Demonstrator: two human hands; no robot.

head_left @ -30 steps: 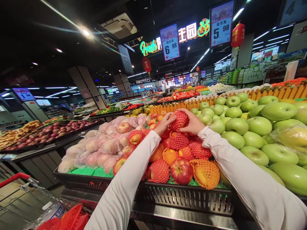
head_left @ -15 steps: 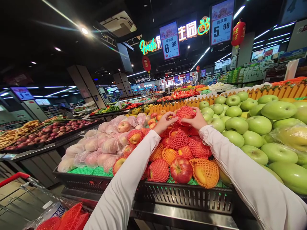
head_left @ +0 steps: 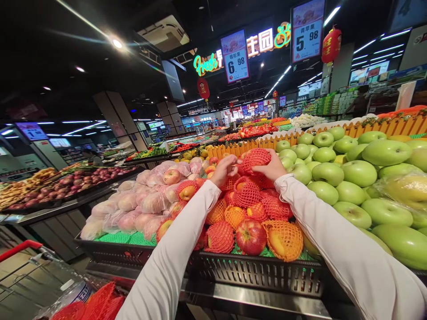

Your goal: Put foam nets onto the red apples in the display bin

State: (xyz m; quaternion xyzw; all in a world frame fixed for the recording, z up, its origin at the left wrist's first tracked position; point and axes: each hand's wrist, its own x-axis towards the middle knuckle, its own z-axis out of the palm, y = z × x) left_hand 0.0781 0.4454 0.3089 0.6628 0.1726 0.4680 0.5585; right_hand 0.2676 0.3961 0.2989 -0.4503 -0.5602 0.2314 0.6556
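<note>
Both my hands reach out over a pile of red apples in red and orange foam nets. My left hand and my right hand together grip one netted apple, held just above the top of the pile. Under it lie more netted apples, and a bare red apple sits at the front between two netted ones. All of them rest in a black plastic crate. Both my arms wear long white sleeves.
Green apples are heaped to the right. Pale apples wrapped in plastic fill the left of the crate. A shopping cart with a red handle and red nets stands at lower left. Price signs hang overhead.
My hands have lifted the netted apple slightly up and off the pile, and my left fingers have curled in closer on its side.
</note>
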